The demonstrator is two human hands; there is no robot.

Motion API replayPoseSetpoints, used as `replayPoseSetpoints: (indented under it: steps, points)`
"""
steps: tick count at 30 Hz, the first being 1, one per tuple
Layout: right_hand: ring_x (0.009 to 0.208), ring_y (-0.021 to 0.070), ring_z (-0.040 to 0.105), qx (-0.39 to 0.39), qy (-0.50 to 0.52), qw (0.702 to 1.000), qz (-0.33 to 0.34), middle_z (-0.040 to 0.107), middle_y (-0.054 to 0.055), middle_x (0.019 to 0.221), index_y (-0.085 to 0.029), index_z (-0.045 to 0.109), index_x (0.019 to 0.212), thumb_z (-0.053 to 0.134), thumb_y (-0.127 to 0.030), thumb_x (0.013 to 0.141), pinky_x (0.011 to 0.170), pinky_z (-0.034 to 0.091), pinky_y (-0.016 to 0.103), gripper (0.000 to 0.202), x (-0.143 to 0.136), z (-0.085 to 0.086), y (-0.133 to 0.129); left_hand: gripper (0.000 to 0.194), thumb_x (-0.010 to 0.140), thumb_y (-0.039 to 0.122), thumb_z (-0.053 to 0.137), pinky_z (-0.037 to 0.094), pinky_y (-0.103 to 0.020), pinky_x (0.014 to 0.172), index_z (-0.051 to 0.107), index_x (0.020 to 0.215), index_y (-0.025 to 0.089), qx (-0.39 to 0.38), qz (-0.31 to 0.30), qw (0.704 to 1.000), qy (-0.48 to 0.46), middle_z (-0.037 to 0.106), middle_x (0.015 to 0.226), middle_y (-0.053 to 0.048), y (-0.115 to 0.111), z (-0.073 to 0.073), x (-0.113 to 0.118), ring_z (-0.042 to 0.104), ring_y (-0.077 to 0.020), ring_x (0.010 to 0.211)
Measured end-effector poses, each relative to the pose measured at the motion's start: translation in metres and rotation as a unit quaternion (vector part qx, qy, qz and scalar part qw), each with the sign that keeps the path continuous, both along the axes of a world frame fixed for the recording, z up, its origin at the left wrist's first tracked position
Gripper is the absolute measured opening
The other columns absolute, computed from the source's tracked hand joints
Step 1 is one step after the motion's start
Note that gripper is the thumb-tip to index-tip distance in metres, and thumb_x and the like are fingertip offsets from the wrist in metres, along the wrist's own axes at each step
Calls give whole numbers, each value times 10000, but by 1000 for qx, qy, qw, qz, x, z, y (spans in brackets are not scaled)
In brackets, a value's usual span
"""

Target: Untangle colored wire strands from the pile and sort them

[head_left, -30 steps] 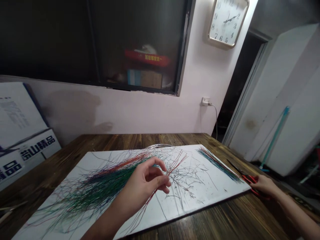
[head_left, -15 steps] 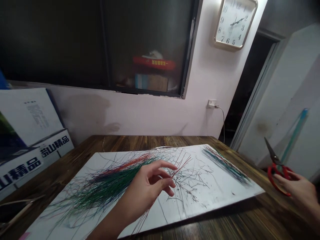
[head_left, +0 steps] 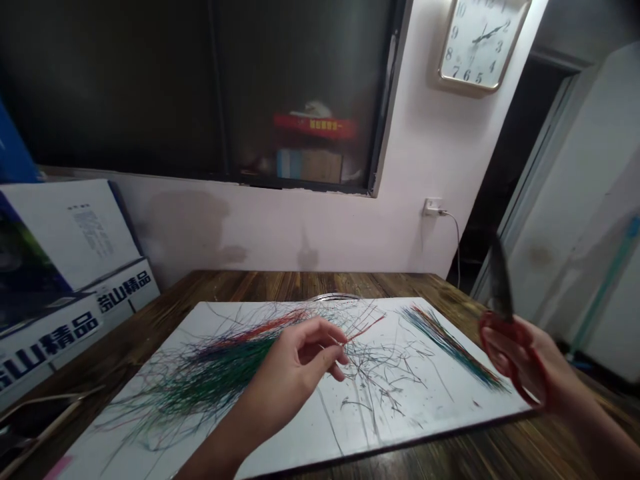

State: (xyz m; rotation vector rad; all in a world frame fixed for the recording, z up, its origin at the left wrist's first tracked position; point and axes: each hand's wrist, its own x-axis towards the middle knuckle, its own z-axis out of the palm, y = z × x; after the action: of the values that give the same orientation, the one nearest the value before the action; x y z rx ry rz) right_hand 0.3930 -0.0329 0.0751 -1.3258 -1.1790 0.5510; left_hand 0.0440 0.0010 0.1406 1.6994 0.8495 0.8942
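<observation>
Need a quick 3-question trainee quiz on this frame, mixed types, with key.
1. True or false: the right hand holds the red-handled scissors lifted off the table.
2. The left hand pinches: A) thin red strands B) a pen C) the clock.
3. What do the loose coloured strands lie on?

Key: 1 true; 2 A; 3 the white board on the wooden table.

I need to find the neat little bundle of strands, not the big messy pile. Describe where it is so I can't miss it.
Start at the white board on the wooden table. Go to its right end, beside the right hand holding red-handled scissors. The neat bundle lies there: short, straight, parallel strands in a tight diagonal strip, unlike the sprawling tangled pile by the left hand.
</observation>
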Motion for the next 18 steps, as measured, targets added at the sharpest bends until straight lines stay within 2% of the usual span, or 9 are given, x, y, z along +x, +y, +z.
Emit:
replayPoseSetpoints:
  steps: [3, 4, 8, 12, 14, 18]
  points:
    - [468, 78, 356, 19, -9, 992, 126, 394, -66, 604, -222, 449, 823, 655, -251, 700, 412, 295, 207, 242, -62, 22, 7, 23, 845, 207, 506, 448, -275, 672, 519, 830, 194, 33, 38, 999, 9, 620, 746, 14, 2, 0, -2, 604, -126, 652]
    - [489, 78, 341, 22, -21, 989, 144, 384, -63, 630, -223, 437, 832, 618, -222, 729, 427, 293, 207, 208, -79, 27, 9, 20, 850, 201, 493, 441, -271, 663, 506, 835, 201, 49, 52, 997, 12, 613, 748, 22, 3, 0, -3, 593, -119, 641]
    - [556, 89, 310, 41, -81, 969, 231, 333, -48, 715, -229, 382, 831, 497, -137, 781, 463, 307, 203, 155, -125, 41, 11, 39, 871, 209, 443, 390, -252, 582, 474, 853, 225, 104, 113, 987, 38, 557, 730, 51, 7, -2, -5, 487, -97, 567]
    - [657, 114, 359, 50, -171, 962, 207, 370, -29, 789, -235, 380, 879, 438, -39, 743, 542, 365, 215, 245, -137, 45, 9, 51, 883, 233, 432, 342, -247, 565, 456, 838, 231, 123, 134, 982, 55, 503, 684, 58, 9, -4, -5, 428, -111, 600]
    - [698, 125, 385, 47, -221, 957, 181, 399, -22, 813, -237, 385, 905, 426, -12, 715, 599, 388, 236, 297, -136, 46, 6, 53, 880, 238, 450, 342, -248, 601, 453, 828, 230, 134, 135, 980, 57, 480, 673, 60, 9, -4, -5, 440, -115, 647]
    - [830, 158, 443, 32, -287, 942, 171, 457, 6, 911, -239, 391, 987, 434, 2, 688, 768, 409, 313, 386, -129, 48, 2, 124, 901, 310, 441, 326, -249, 595, 458, 810, 229, 129, 129, 982, 56, 454, 675, 59, 7, -5, -2, 432, -114, 653]
